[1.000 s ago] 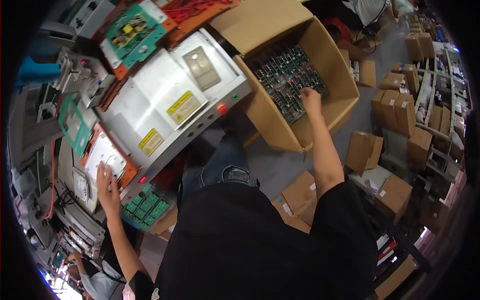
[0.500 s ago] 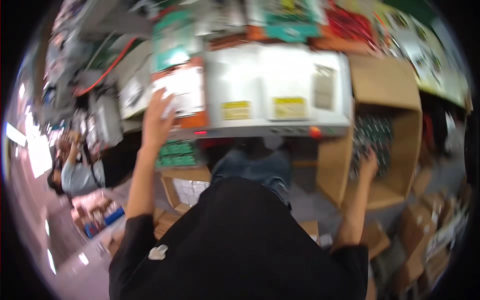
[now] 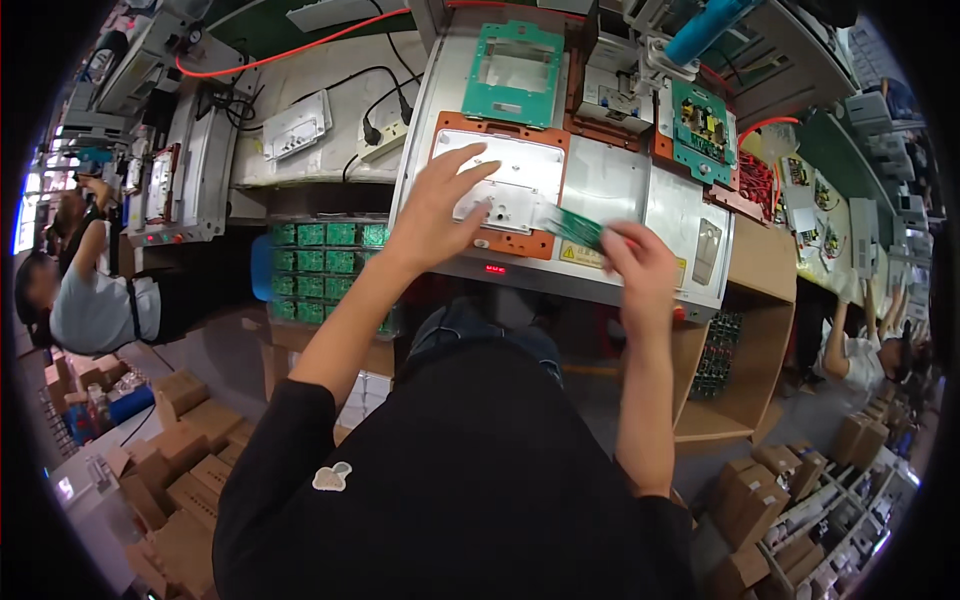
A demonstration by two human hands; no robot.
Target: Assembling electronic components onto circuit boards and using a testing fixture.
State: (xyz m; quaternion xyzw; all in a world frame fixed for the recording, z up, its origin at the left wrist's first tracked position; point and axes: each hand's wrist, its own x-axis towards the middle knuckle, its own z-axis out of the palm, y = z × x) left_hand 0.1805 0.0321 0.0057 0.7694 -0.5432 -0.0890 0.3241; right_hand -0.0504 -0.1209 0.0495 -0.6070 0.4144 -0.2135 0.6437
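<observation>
Held by its edge in my right hand (image 3: 640,262) is a small green circuit board (image 3: 577,227), slightly blurred, above the front of the metal machine bed (image 3: 600,175). My left hand (image 3: 440,215), fingers spread and holding nothing, hovers over a white plate in an orange frame (image 3: 545,245). Behind that frame lies a teal fixture plate (image 3: 513,65) with a rectangular window. To the right, another teal fixture (image 3: 712,128) carries a circuit board with components.
A cardboard box (image 3: 780,330) with stacked circuit boards stands at the right. Trays of green boards (image 3: 325,262) sit below the left side. A blue cylinder (image 3: 708,30) hangs over the back. Co-workers (image 3: 95,290) are at both sides. A red hose (image 3: 290,62) runs behind.
My right hand has come up from the cardboard box to the machine bed with a circuit board. My left hand has shifted over the white plate. The view has turned.
</observation>
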